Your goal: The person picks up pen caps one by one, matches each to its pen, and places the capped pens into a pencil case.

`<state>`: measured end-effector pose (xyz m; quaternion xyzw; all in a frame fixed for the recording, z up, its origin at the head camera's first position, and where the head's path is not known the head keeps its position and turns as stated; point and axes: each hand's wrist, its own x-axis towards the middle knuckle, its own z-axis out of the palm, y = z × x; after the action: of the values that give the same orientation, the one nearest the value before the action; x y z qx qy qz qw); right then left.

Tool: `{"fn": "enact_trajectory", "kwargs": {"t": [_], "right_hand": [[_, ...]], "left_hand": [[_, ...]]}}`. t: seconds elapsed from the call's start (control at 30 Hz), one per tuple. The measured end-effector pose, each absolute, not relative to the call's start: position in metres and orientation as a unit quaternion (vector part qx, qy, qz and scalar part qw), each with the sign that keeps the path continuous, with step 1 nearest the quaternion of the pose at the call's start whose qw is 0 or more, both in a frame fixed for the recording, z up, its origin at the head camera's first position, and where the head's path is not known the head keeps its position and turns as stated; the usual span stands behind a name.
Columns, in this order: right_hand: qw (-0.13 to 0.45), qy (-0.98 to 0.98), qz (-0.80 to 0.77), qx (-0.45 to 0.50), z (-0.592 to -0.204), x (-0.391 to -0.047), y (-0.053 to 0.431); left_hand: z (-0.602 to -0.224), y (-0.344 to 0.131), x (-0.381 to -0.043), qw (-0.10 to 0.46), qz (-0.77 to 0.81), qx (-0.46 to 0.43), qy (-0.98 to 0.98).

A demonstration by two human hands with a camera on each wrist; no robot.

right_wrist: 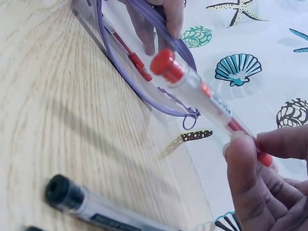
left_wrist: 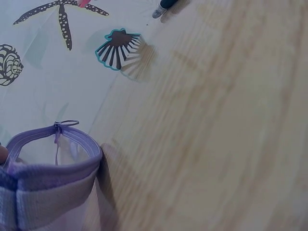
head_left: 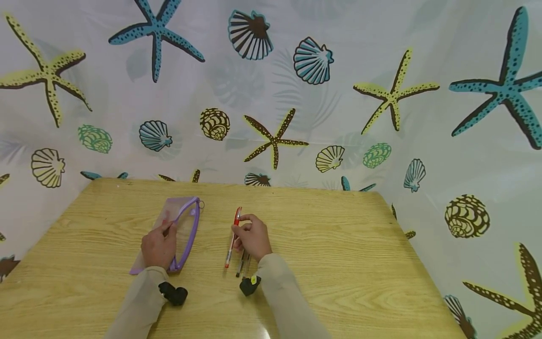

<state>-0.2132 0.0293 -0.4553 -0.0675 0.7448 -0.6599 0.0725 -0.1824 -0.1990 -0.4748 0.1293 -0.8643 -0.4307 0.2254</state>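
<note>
My left hand (head_left: pixel 158 247) grips the upper edge of a clear pencil pouch with purple zipper trim (head_left: pixel 195 222), holding its mouth apart. Inside the pouch, a red pen (right_wrist: pixel 126 47) shows in the right wrist view. Between thumb and fingers, my right hand (head_left: pixel 255 238) pinches another red pen (right_wrist: pixel 204 96), its red end tilted toward the pouch. Black-ended pens (head_left: pixel 239 267) lie on the table below the right hand, partly hidden by it; one black pen (right_wrist: pixel 110 211) appears large in the right wrist view. A ring pull (left_wrist: pixel 70 122) hangs at the pouch's far end.
The wooden table (head_left: pixel 338 254) spreads out on both sides of the hands. Behind it and along the sides hangs a white cloth (head_left: pixel 262 89) printed with starfish and shells. Black cameras sit on both wrists.
</note>
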Motion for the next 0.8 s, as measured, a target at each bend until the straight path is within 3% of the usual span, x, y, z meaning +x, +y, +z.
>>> {"fn": "enact_trajectory", "kwargs": {"t": [0.27, 0.8], "right_hand": [[0.075, 0.752, -0.65, -0.08, -0.452, -0.217, 0.019], [0.097, 0.762, -0.635, -0.083, -0.446, -0.224, -0.003]], "left_hand": [[-0.477, -0.199, -0.184, 0.247, -0.419, 0.118, -0.866], [-0.474, -0.2, -0.184, 0.218, -0.413, 0.137, -0.874]]}}
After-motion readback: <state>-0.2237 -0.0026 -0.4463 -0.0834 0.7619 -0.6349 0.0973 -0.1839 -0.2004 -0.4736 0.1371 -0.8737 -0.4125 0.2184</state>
